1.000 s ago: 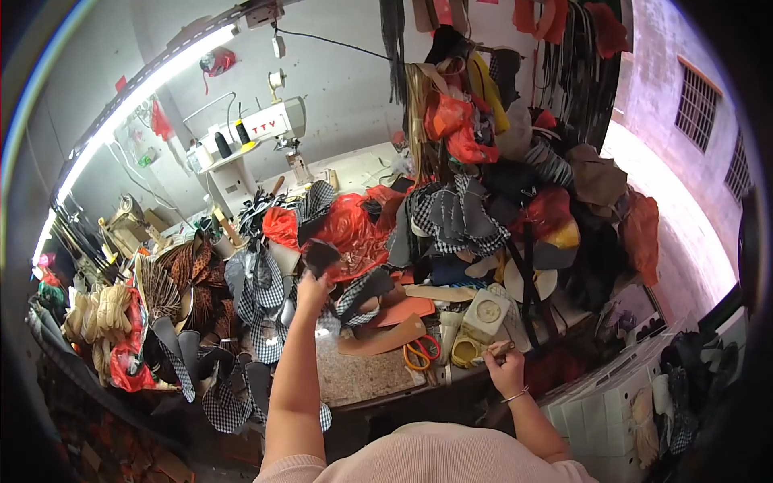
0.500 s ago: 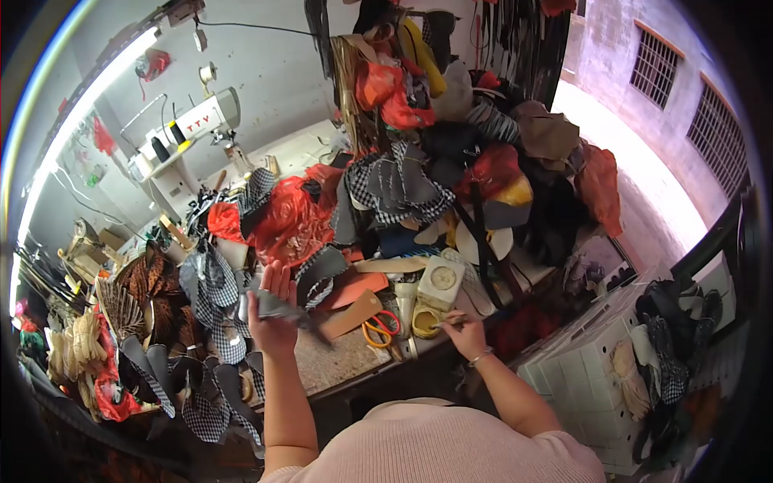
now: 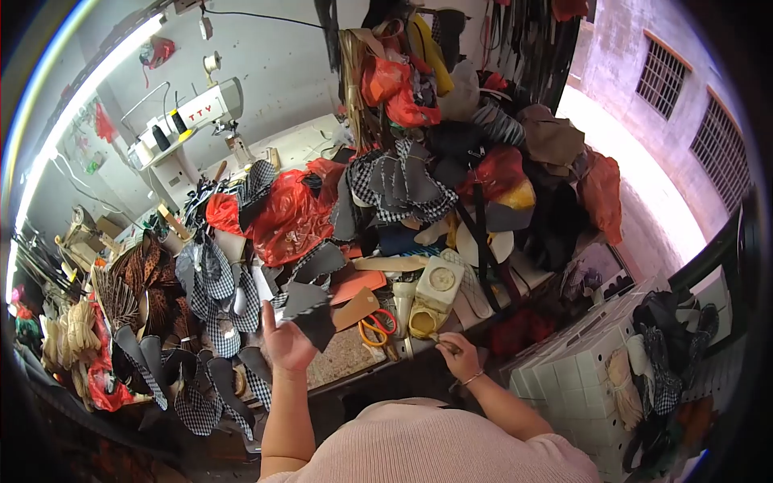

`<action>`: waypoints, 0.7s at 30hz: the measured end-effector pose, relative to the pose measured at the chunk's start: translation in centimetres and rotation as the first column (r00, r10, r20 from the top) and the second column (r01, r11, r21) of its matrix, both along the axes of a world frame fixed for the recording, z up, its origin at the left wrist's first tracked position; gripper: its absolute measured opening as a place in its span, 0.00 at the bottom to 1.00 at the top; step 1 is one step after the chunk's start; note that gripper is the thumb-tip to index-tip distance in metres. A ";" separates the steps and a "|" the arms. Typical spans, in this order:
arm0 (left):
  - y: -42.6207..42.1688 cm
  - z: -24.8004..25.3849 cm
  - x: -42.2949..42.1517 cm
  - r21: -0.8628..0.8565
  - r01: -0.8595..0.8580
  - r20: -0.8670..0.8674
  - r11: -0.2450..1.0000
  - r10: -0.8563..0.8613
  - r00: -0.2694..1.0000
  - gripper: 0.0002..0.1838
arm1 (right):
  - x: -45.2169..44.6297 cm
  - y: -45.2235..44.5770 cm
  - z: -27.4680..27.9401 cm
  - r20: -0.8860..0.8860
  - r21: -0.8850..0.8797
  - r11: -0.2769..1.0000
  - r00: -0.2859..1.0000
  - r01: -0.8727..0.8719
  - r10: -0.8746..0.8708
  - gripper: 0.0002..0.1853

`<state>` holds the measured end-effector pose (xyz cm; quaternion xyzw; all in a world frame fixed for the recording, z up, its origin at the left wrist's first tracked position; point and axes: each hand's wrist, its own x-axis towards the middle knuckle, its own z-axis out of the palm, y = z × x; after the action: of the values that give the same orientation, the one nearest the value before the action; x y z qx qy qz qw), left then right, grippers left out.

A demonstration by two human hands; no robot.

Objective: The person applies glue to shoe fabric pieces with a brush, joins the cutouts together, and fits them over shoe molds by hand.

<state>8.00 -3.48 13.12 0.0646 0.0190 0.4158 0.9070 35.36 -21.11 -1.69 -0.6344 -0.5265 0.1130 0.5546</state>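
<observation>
2 hands: L hand (image 3: 291, 348) w/ gray pc (image 3: 308, 311) | R hand (image 3: 459, 358) nr glue pot (image 3: 423, 323)

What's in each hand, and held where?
Left hand: grey piece, by its near left edge. Right hand: slim stick, by the end farther from the pot.

Grey and black-and-white checked pieces (image 3: 216, 278) beside a glossy red plastic bag (image 3: 288, 225).
The held piece (image 3: 309, 307) is dark grey, the pot (image 3: 423, 322) yellowish, the scissor handles (image 3: 375, 328) orange and red. Orange-brown pieces (image 3: 153, 266) carry dark markings; the white sewing machine (image 3: 201, 108) has red letters; the counter (image 3: 342, 361) is speckled brown, the ribbed top (image 3: 443, 447) pale pink.
</observation>
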 end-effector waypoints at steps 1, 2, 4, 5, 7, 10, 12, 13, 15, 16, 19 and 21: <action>-0.2 -0.1 0.3 0.002 -0.006 0.001 1.000 0.006 1.000 0.38 | 0.1 -0.2 0.1 0.015 -0.019 0.998 0.998 0.059 -0.059 0.09; -0.5 -0.3 0.6 0.076 -0.001 -0.134 0.997 0.011 0.991 0.34 | 0.2 -0.3 0.3 0.015 -0.016 0.998 0.998 0.055 -0.055 0.09; -1.0 -0.8 1.4 0.218 0.035 -0.386 0.975 0.054 0.921 0.28 | 0.7 -0.1 0.5 -0.293 -0.161 0.959 0.916 0.234 -0.273 0.08; -1.1 -1.8 1.6 0.156 0.048 -0.385 0.987 0.016 0.923 0.26 | 1.2 0.7 -0.6 -0.691 -0.090 0.971 0.688 0.222 -0.221 0.07; -1.5 -2.2 3.3 0.154 -0.037 -0.355 0.987 0.090 0.930 0.22 | 2.2 1.2 1.1 -0.868 -0.070 0.965 0.461 0.254 -0.184 0.07; -2.0 -0.4 4.2 0.199 -0.350 -0.152 0.915 0.382 0.912 0.21 | 3.4 1.9 4.4 -0.979 -0.042 0.970 0.187 0.238 -0.088 0.07; -1.6 0.4 4.0 0.206 -0.373 0.004 0.905 0.381 0.925 0.19 | 3.9 2.3 5.2 -0.996 0.093 0.969 0.034 0.230 0.088 0.06; -0.7 -0.3 3.8 0.249 -0.287 -0.067 0.925 0.312 0.948 0.19 | 3.9 2.6 5.8 -0.993 0.120 0.975 0.038 0.187 0.115 0.06; -0.4 0.7 4.8 0.247 -0.186 -0.212 0.951 0.241 0.947 0.16 | 3.2 3.3 8.0 -0.990 0.128 0.979 0.073 0.159 0.118 0.06; -0.2 0.6 5.1 0.245 -0.188 -0.203 0.951 0.239 0.950 0.16 | 3.0 3.5 9.3 -0.988 0.128 0.982 0.101 0.139 0.114 0.06; -0.6 1.9 6.5 0.230 -0.166 -0.198 0.959 0.213 0.957 0.14 | 3.1 4.3 13.1 -0.958 0.258 0.961 0.155 0.101 0.241 0.06; -2.0 2.8 7.4 0.303 -0.217 -0.267 0.928 0.301 0.915 0.14 | 2.2 4.6 16.6 -0.888 0.388 0.919 0.298 0.074 0.350 0.06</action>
<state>15.44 -5.48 15.91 0.2473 0.1127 0.5167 0.8119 37.55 -16.52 14.96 -0.2849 -0.1646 0.4138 0.8489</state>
